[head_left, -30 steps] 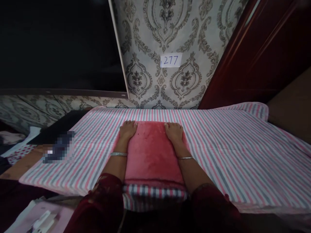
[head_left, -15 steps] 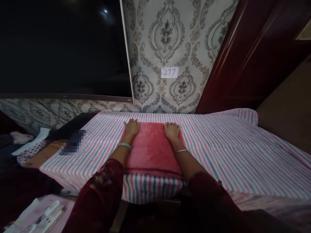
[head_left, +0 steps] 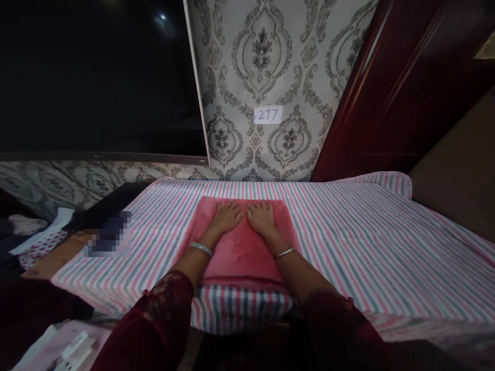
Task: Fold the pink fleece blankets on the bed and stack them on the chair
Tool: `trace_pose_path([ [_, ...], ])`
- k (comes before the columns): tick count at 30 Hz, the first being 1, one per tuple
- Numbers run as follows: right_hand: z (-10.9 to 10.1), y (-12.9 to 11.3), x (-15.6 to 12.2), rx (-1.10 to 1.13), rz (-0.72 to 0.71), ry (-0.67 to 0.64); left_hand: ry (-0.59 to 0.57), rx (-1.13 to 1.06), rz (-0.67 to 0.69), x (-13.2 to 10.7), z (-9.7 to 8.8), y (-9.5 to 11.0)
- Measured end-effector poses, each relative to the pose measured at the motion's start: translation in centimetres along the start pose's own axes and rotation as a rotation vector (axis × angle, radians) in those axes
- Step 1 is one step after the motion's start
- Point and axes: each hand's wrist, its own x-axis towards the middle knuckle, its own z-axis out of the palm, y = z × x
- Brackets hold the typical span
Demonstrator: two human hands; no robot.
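A pink plush cloth (head_left: 242,252), folded or laid as a rectangle, rests on the table near its front edge. My left hand (head_left: 227,216) lies flat on its far half, fingers spread. Close beside it, my right hand (head_left: 262,216) also presses flat on the plush, fingers apart, and the thumbs nearly meet. Neither hand grips anything. Beneath the plush is a striped cloth (head_left: 348,237) in pink, grey and white that covers the table and hangs over the front edge. What the plush piece is exactly, I cannot tell.
A large dark television (head_left: 96,77) hangs at the left above the table. On the wall is a paper label (head_left: 268,115) reading 277. A dark red door (head_left: 386,93) stands at the right. White items lie on a pink surface (head_left: 48,350) at lower left.
Both hands have slid inward from the plush cloth's left and right edges to its middle, and now lie flat close together. The view has shifted slightly.
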Motion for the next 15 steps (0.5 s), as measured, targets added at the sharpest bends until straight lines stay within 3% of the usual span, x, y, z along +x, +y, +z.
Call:
trace_pose_path([
  [9,0.1,-0.3,-0.2,0.011,0.011,0.027,0.055,0.009,0.005,-0.3,0.0,0.2],
  [15,-1.6,0.8,-0.6,-0.003,-0.002,-0.04,-0.048,-0.016,-0.049,-0.6,-1.9,-0.8],
])
